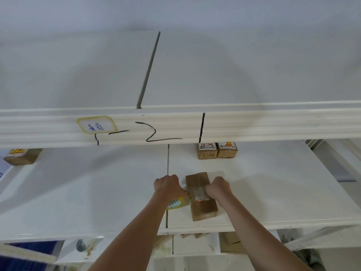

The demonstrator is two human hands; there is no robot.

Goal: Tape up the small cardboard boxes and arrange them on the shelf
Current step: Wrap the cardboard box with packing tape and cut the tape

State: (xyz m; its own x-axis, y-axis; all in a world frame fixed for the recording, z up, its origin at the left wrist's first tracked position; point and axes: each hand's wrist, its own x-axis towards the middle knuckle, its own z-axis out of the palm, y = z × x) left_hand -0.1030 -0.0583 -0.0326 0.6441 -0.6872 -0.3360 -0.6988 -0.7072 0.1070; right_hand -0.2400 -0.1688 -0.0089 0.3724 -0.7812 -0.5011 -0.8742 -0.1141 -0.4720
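Low in the center of the frame, a long cardboard box (201, 196) lay flat on the white shelf (273, 192). The left hand (169, 185) was curled around a tape roll (176, 204) touching the box's left side, and a clear strip of tape (198, 193) ran across the box top. The right hand (218, 187) sat fisted at the box's right edge, fingers curled onto the strip's end. Up behind them, 2 small boxes (216, 150) stood touching under the marked rail (175, 126); 1 more box (21, 156) sat far left.
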